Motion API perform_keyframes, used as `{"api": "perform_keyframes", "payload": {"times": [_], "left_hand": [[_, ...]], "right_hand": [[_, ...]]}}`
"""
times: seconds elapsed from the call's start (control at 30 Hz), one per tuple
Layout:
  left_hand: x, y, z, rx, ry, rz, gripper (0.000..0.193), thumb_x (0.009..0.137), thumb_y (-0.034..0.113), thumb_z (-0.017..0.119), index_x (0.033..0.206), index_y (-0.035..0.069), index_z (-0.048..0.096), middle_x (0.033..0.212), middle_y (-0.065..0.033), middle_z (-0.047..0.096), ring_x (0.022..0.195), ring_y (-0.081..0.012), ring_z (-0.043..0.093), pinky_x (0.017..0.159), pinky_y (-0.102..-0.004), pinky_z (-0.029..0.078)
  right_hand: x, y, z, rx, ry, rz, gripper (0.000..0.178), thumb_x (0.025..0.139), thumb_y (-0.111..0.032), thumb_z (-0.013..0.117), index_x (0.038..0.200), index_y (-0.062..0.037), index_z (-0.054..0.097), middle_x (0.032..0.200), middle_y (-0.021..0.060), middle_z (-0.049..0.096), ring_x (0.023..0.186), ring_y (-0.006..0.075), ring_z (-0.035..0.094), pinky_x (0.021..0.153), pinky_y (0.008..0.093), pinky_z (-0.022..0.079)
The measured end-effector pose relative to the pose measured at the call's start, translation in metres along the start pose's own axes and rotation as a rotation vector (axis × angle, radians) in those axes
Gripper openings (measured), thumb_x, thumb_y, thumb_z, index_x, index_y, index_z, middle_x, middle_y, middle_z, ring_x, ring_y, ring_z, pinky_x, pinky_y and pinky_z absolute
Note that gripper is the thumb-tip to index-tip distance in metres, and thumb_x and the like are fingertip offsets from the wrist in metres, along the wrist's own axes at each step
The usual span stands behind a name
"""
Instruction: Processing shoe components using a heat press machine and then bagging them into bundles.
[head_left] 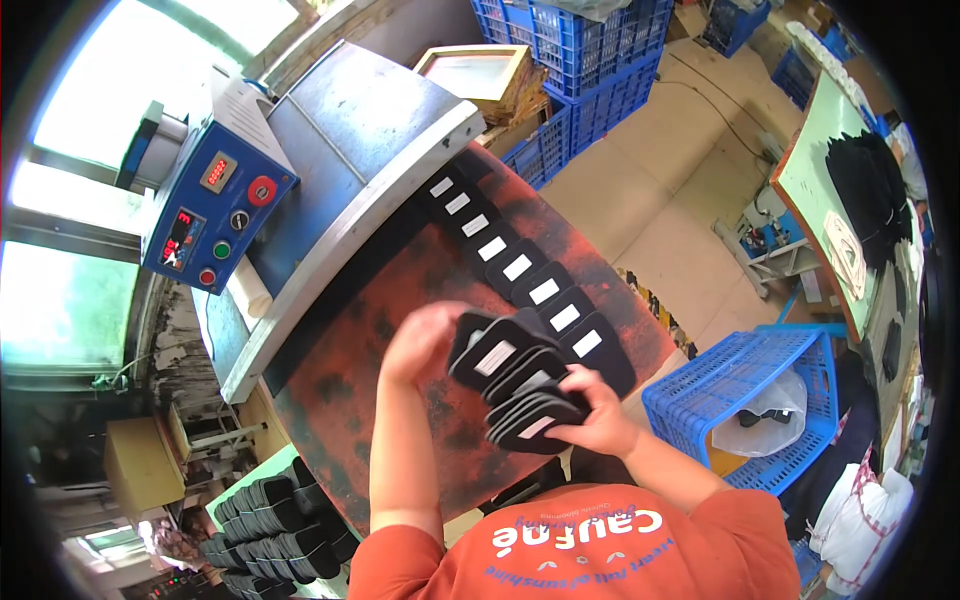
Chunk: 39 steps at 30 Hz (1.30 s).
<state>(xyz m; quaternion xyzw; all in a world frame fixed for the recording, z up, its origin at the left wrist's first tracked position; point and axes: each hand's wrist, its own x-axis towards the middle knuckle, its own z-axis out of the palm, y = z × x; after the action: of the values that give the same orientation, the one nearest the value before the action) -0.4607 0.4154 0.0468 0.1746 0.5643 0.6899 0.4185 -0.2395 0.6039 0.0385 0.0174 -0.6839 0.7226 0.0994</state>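
Observation:
My right hand (598, 418) grips a fanned stack of black fabric pieces (530, 395), each with a small white label. My left hand (420, 340) has its fingers curled on the topmost piece (490, 355) of that stack. Both hands hover over the worn red-and-black press bed (390, 300). A row of several black labelled pieces (515, 265) lies along the bed's right side, running from the machine's blue-grey upper plate (370, 130) toward me.
A blue control box with buttons and red displays (215, 205) sits left of the plate. A blue plastic basket (750, 400) stands on the right, blue crates (590, 60) behind. More black pieces are stacked at lower left (280, 540).

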Motion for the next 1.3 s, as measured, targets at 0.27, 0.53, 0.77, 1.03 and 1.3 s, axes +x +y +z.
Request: {"api": "perform_keyframes", "payload": {"times": [0.27, 0.53, 0.77, 1.03, 1.3], "left_hand": [[0.143, -0.011, -0.040, 0.718, 0.753, 0.099, 0.025, 0.071, 0.010, 0.066, 0.088, -0.007, 0.060, 0.085, -0.0126, 0.064, 0.072, -0.0213, 0.061, 0.066, -0.0329, 0.049], [0.010, -0.034, 0.068, -0.514, 0.398, -0.182, 0.031, 0.085, 0.011, 0.053, 0.115, 0.003, 0.053, 0.107, -0.0107, 0.060, 0.090, -0.0216, 0.061, 0.077, -0.0333, 0.051], [-0.027, -0.019, 0.023, -0.057, 0.717, 0.539, 0.066, 0.086, 0.053, 0.043, 0.124, -0.001, 0.045, 0.124, -0.0131, 0.050, 0.118, -0.0249, 0.045, 0.099, -0.0380, 0.033], [-0.026, -0.045, 0.035, -0.166, 0.545, 0.414, 0.060, 0.085, 0.053, 0.047, 0.102, -0.003, 0.060, 0.099, -0.0115, 0.060, 0.098, -0.0213, 0.054, 0.089, -0.0332, 0.041], [-0.029, -0.050, 0.052, 0.190, 0.367, 0.515, 0.058, 0.088, 0.051, 0.043, 0.089, -0.004, 0.062, 0.096, -0.0102, 0.059, 0.092, -0.0188, 0.054, 0.086, -0.0302, 0.039]], "right_hand": [[-0.002, -0.009, -0.050, -0.648, 0.110, 0.300, 0.077, 0.049, -0.023, 0.084, 0.110, 0.0001, 0.043, 0.114, 0.0174, 0.044, 0.113, 0.0321, 0.039, 0.092, 0.0395, 0.038], [0.060, -0.003, -0.061, -0.048, -0.225, 0.045, 0.068, 0.054, -0.016, 0.082, 0.110, -0.0095, 0.044, 0.130, 0.0168, 0.040, 0.119, 0.0296, 0.043, 0.099, 0.0389, 0.031], [0.064, -0.045, -0.011, -0.910, -0.310, -0.307, 0.066, 0.055, -0.017, 0.077, 0.112, -0.0136, 0.046, 0.125, 0.0156, 0.043, 0.111, 0.0311, 0.045, 0.089, 0.0401, 0.035], [0.049, -0.013, -0.022, -0.785, -0.379, -0.142, 0.100, 0.049, -0.028, 0.083, 0.134, -0.0178, 0.032, 0.140, 0.0167, 0.024, 0.129, 0.0365, 0.024, 0.103, 0.0524, 0.021], [0.070, -0.014, -0.016, -0.584, -0.413, -0.222, 0.104, 0.046, -0.026, 0.084, 0.135, -0.0253, 0.030, 0.145, 0.0224, 0.005, 0.134, 0.0431, 0.003, 0.105, 0.0553, 0.016]]}}
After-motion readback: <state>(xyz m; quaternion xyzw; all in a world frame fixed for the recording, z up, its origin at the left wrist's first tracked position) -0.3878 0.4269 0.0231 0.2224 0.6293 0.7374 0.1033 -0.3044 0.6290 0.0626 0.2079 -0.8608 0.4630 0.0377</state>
